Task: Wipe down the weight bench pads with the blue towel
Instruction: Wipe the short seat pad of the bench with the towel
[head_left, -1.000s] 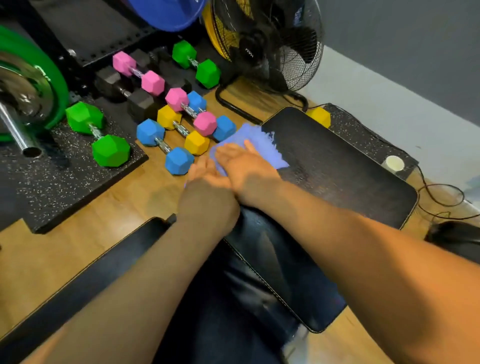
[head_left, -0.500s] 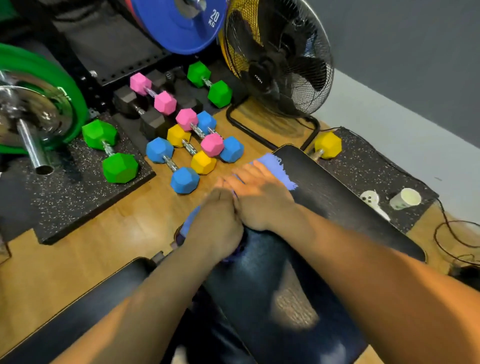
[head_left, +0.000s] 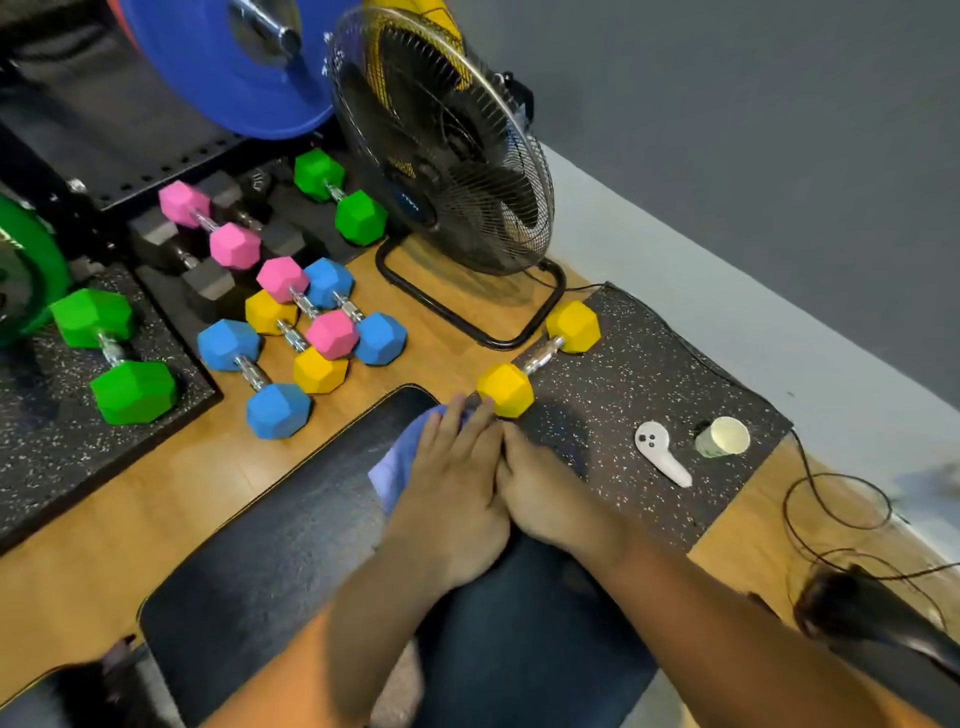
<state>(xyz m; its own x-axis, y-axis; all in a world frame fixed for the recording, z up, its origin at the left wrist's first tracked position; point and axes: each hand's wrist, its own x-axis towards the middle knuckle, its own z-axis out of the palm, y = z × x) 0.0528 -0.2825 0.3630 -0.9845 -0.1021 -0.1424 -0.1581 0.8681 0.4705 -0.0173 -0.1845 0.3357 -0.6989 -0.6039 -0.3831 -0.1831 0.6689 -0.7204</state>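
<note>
A black weight bench pad (head_left: 280, 551) runs from the lower left to the middle of the head view. On its far end lies the blue towel (head_left: 400, 460), mostly covered. My left hand (head_left: 452, 493) presses flat on the towel with straight fingers. Right beside it, touching it, my right hand (head_left: 545, 493) rests at the pad's far right corner with its fingers stretched forward; whether towel lies under it is hidden. Both forearms come in from the bottom of the view.
A yellow dumbbell (head_left: 540, 358) lies just beyond my fingertips on a speckled mat (head_left: 649, 374). A white controller (head_left: 662, 454) and a paper cup (head_left: 724, 436) sit on that mat. Several coloured dumbbells (head_left: 280, 384) lie at the left, with a floor fan (head_left: 441, 156) behind.
Both hands have slid the towel along the pad to its far right corner, near the yellow dumbbell. More of the pad's left side now shows bare.
</note>
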